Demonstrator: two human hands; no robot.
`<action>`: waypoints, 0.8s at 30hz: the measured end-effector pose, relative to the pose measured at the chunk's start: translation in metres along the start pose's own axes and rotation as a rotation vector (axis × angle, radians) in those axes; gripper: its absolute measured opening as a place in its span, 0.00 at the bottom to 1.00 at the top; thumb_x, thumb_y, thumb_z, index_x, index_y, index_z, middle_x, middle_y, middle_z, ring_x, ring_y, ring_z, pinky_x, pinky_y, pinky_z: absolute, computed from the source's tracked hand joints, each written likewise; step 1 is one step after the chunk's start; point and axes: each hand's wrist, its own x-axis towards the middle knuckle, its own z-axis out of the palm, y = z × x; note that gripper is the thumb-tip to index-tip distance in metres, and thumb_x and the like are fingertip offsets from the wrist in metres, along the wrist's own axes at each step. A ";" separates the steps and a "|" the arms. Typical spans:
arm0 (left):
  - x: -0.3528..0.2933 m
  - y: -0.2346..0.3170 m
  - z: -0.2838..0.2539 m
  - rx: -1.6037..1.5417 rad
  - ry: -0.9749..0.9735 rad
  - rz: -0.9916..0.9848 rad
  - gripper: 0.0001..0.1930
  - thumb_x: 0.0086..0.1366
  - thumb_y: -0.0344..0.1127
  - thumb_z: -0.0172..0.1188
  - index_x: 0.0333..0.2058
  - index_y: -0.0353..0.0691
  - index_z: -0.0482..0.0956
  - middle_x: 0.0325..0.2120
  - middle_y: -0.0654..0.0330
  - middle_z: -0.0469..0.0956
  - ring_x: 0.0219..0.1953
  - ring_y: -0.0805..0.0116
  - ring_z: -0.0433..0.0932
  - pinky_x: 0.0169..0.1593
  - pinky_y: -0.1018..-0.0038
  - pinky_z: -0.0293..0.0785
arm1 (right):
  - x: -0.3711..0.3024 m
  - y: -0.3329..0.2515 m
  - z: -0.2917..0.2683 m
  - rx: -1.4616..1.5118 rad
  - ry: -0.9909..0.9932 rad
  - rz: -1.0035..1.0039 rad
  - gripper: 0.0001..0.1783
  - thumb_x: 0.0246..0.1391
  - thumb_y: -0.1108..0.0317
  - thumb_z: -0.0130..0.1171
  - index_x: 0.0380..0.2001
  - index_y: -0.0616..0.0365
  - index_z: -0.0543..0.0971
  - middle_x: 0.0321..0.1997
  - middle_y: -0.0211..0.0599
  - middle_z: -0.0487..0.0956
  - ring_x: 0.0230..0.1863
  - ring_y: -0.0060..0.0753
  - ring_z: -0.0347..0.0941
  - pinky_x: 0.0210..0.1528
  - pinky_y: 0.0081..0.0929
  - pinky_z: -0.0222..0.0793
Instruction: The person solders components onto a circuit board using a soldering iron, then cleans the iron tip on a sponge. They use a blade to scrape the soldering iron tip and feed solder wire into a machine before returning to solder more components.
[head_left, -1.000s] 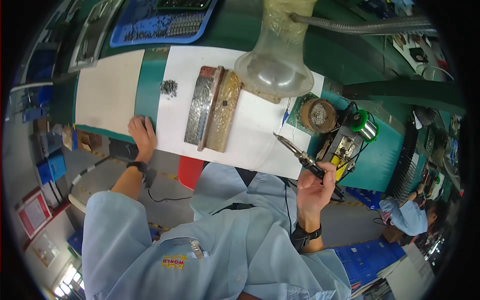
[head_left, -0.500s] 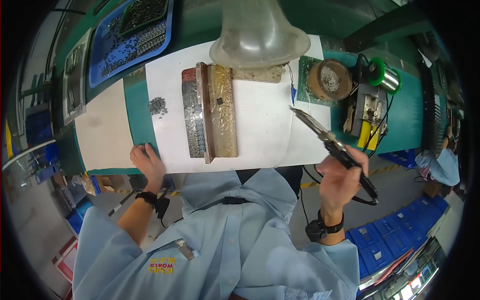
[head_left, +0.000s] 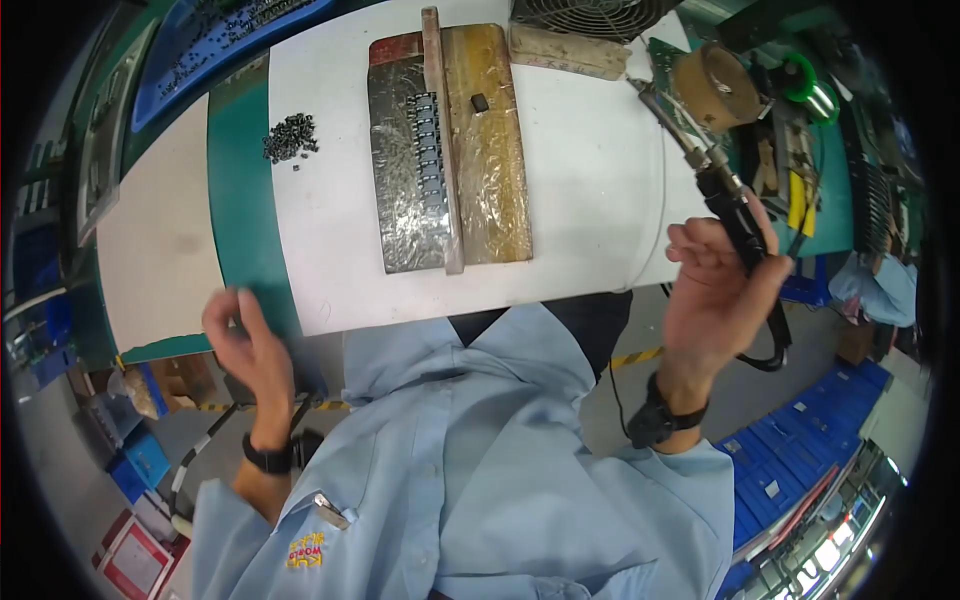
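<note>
My right hand (head_left: 725, 290) is closed round the dark handle of a soldering iron (head_left: 740, 225). The iron's metal tip points up and left, close to a round brown container (head_left: 690, 100). My left hand (head_left: 250, 350) hangs by the near edge of the bench, thumb and fingers apart and nothing in them. Between the hands lies a film-covered block (head_left: 490, 190), dark on its left half and tan on its right. An upright bar (head_left: 441, 140) runs along its middle. Several small black components (head_left: 428, 150) are lined up against the bar's left side. One black piece (head_left: 479, 103) sits on the tan half.
A pile of small black parts (head_left: 290, 138) lies on the white sheet (head_left: 585, 180). Beige board (head_left: 160, 230) and a blue tray (head_left: 150, 100) are at left. A fan grille (head_left: 590, 15) stands behind; a green solder spool (head_left: 800, 75) and yellow-handled tool (head_left: 797, 205) are at right.
The view has shifted, so the block looks larger and the fan grille shows. My right hand has moved the iron's tip toward the round container. My left hand has moved off the bench edge.
</note>
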 end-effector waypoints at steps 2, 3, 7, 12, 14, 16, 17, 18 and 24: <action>-0.029 -0.021 -0.025 -0.087 -0.070 0.039 0.07 0.67 0.32 0.54 0.35 0.34 0.68 0.33 0.59 0.68 0.38 0.69 0.66 0.45 0.74 0.65 | -0.002 0.005 0.004 -0.028 0.021 -0.084 0.33 0.67 0.48 0.36 0.54 0.74 0.64 0.23 0.46 0.78 0.24 0.36 0.76 0.30 0.26 0.74; -0.061 -0.042 -0.046 -0.089 -0.131 0.080 0.07 0.67 0.32 0.55 0.36 0.34 0.68 0.33 0.60 0.67 0.37 0.70 0.67 0.44 0.74 0.65 | -0.005 0.005 0.004 -0.054 0.039 -0.091 0.33 0.68 0.48 0.35 0.53 0.73 0.66 0.23 0.42 0.78 0.24 0.33 0.75 0.29 0.26 0.72; -0.149 -0.080 -0.105 0.267 -0.600 -0.603 0.05 0.67 0.30 0.55 0.37 0.35 0.71 0.31 0.60 0.70 0.35 0.71 0.69 0.40 0.75 0.67 | -0.011 -0.003 0.004 -0.139 0.093 -0.101 0.32 0.68 0.48 0.35 0.51 0.71 0.71 0.21 0.34 0.76 0.23 0.27 0.71 0.29 0.24 0.67; -0.203 -0.100 -0.160 0.407 -1.003 -0.787 0.06 0.66 0.31 0.55 0.38 0.35 0.73 0.30 0.61 0.72 0.33 0.73 0.70 0.37 0.76 0.68 | -0.003 -0.013 0.015 -0.220 0.075 -0.097 0.32 0.68 0.48 0.35 0.49 0.71 0.72 0.21 0.33 0.75 0.23 0.27 0.71 0.29 0.24 0.67; -0.212 -0.100 -0.178 0.439 -1.166 -0.838 0.06 0.66 0.32 0.55 0.38 0.36 0.73 0.30 0.61 0.73 0.32 0.74 0.70 0.36 0.76 0.68 | 0.004 -0.018 0.022 -0.246 0.060 -0.098 0.32 0.68 0.48 0.35 0.49 0.71 0.72 0.21 0.33 0.75 0.23 0.27 0.71 0.29 0.24 0.68; -0.203 -0.103 -0.191 0.453 -1.359 -0.838 0.06 0.66 0.32 0.55 0.38 0.36 0.74 0.29 0.62 0.73 0.31 0.74 0.71 0.35 0.76 0.68 | 0.009 -0.023 0.026 -0.240 0.034 -0.127 0.30 0.68 0.50 0.36 0.50 0.72 0.69 0.21 0.38 0.76 0.22 0.29 0.72 0.29 0.24 0.69; -0.190 -0.104 -0.193 0.447 -1.464 -0.812 0.06 0.66 0.32 0.56 0.38 0.36 0.74 0.29 0.62 0.74 0.30 0.75 0.71 0.34 0.77 0.68 | 0.008 -0.024 0.028 -0.231 0.022 -0.142 0.30 0.68 0.51 0.37 0.51 0.73 0.68 0.22 0.40 0.77 0.21 0.30 0.72 0.28 0.23 0.70; -0.175 -0.103 -0.196 0.447 -1.594 -0.764 0.06 0.66 0.32 0.56 0.38 0.36 0.75 0.29 0.62 0.74 0.30 0.75 0.71 0.34 0.77 0.68 | 0.006 -0.023 0.034 -0.222 0.016 -0.133 0.30 0.68 0.51 0.37 0.51 0.73 0.68 0.22 0.40 0.77 0.21 0.30 0.72 0.28 0.23 0.70; 0.006 -0.043 -0.139 0.011 -1.291 -0.526 0.08 0.66 0.34 0.56 0.40 0.37 0.77 0.27 0.63 0.76 0.27 0.78 0.72 0.30 0.79 0.68 | -0.017 0.002 0.078 -0.326 -0.017 -0.166 0.32 0.68 0.49 0.36 0.56 0.71 0.63 0.26 0.43 0.77 0.24 0.34 0.75 0.26 0.24 0.72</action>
